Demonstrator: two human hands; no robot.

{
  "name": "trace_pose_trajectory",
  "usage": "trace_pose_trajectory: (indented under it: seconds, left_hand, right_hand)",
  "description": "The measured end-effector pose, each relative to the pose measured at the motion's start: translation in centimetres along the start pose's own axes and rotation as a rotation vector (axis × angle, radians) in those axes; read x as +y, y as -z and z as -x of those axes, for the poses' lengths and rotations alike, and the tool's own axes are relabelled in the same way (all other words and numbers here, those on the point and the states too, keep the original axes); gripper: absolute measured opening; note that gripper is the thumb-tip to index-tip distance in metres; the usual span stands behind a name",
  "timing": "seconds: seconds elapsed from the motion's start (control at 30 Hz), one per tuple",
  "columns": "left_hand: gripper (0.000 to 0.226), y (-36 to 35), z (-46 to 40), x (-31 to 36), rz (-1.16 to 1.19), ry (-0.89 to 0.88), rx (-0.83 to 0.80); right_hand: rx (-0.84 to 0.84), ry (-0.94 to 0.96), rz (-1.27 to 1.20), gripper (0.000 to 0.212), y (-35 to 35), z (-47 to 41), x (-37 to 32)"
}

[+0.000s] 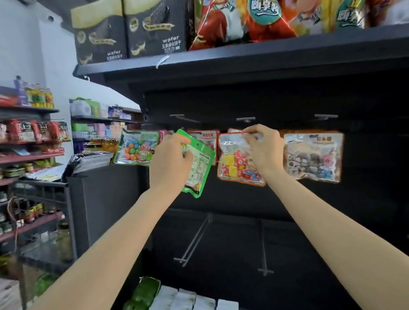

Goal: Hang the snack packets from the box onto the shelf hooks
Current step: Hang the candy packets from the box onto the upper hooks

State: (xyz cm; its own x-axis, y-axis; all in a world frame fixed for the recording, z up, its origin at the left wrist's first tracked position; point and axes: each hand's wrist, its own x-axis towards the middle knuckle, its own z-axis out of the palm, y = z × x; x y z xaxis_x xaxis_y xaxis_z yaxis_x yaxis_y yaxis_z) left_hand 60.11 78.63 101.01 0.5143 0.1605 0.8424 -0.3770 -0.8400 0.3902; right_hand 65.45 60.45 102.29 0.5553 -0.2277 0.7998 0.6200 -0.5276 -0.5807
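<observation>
The person's left hand grips a green snack packet, fingers curled round its upper part, back label facing the camera, held tilted just left of centre. At about three o'clock from it, the right hand pinches the top edge of an orange-rimmed packet of coloured cubes that sits at hook height; whether its hole is already on a hook cannot be told.

The job looks partly done. Several packets already hang along this row: one with coloured balls at nine o'clock of the left hand, a red-edged one behind the green packet, and a grey-stone one at three o'clock of the right hand. Still to go: the green packet, and the packets standing in the box at six o'clock. Two bare hooks wait on the lower row, with more above at twelve o'clock.
</observation>
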Motion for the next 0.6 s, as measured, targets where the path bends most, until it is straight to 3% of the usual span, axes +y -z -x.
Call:
trace_pose_trajectory:
  seconds: [0.23,0.6]
  left_hand:
    - [0.026,-1.4,-0.5,0.2,0.021,-0.023,-0.005]
    - [0.036,-2.8,-1.6,0.8,0.081,-0.055,-0.013]
  right_hand:
    - [0.062,0.024,0.04,0.016,-0.1,0.0,0.5]
    - [-0.117,-0.023,0.361,0.032,-1.3,-2.9,3.1]
